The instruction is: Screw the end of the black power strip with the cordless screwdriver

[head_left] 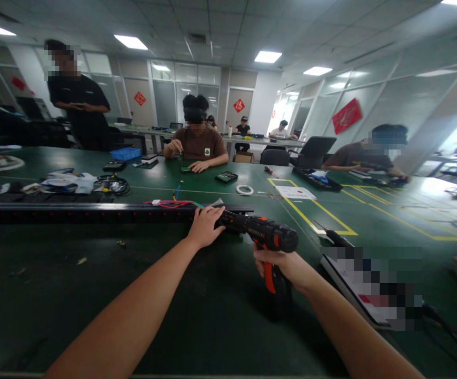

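My right hand (281,266) is wrapped round the grip of a black and orange cordless screwdriver (266,234). Its nose points left at the end of a long black power strip (86,212) that lies across the green table (94,295). My left hand (205,226) rests on that end of the strip, fingers closed over it beside the tool's tip. Red, blue and yellow wires (173,203) lie along the strip's top just left of my left hand.
A blurred flat object (370,287) lies at my right. Yellow tape lines (315,208), a white tape roll (245,189), a paper sheet (295,192) and cables (112,184) lie further back. A person (197,142) sits opposite, others sit or stand around.
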Demonstrator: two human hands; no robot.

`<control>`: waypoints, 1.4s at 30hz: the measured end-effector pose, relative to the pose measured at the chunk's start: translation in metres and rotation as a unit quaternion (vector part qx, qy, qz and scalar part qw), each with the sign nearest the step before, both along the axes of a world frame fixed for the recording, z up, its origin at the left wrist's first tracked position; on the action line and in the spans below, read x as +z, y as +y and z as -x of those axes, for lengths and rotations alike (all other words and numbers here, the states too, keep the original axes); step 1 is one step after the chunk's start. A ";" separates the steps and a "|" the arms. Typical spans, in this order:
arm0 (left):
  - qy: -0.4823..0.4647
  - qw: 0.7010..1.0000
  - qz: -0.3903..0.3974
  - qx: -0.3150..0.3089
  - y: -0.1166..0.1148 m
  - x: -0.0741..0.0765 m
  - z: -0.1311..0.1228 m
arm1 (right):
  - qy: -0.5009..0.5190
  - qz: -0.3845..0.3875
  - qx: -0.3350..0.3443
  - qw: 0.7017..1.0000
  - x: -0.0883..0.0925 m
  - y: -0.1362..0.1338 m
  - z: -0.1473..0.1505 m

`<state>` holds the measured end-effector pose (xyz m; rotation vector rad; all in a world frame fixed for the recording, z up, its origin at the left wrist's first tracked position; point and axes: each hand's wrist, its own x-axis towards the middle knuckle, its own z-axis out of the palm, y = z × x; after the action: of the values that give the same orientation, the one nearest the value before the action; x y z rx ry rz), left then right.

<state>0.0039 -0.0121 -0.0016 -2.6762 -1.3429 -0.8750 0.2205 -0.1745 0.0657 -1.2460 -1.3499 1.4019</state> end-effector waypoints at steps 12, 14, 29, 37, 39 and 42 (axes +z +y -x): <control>-0.005 1.000 -0.001 -0.005 0.002 -0.002 -0.001 | 0.008 0.007 0.006 1.000 -0.001 0.001 -0.002; -0.005 1.000 -0.002 -0.004 0.002 -0.002 -0.001 | 0.008 0.008 0.006 1.000 -0.001 0.001 -0.002; -0.001 1.000 -0.004 -0.001 0.004 -0.004 0.000 | 0.007 0.012 0.009 1.000 -0.004 0.003 -0.003; -0.006 1.000 -0.011 -0.003 0.004 -0.006 0.000 | 0.004 0.013 0.009 1.000 -0.003 0.002 -0.004; -0.007 1.000 -0.013 -0.004 0.004 -0.006 0.000 | 0.003 0.012 0.011 1.000 -0.003 0.003 -0.004; -0.008 1.000 -0.014 -0.004 0.004 -0.005 0.000 | 0.006 0.012 0.013 1.000 -0.004 0.003 -0.004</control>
<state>0.0039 -0.0086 -0.0071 -2.6611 -1.3145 -0.9118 0.2243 -0.1716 0.0621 -1.2374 -1.3495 1.4450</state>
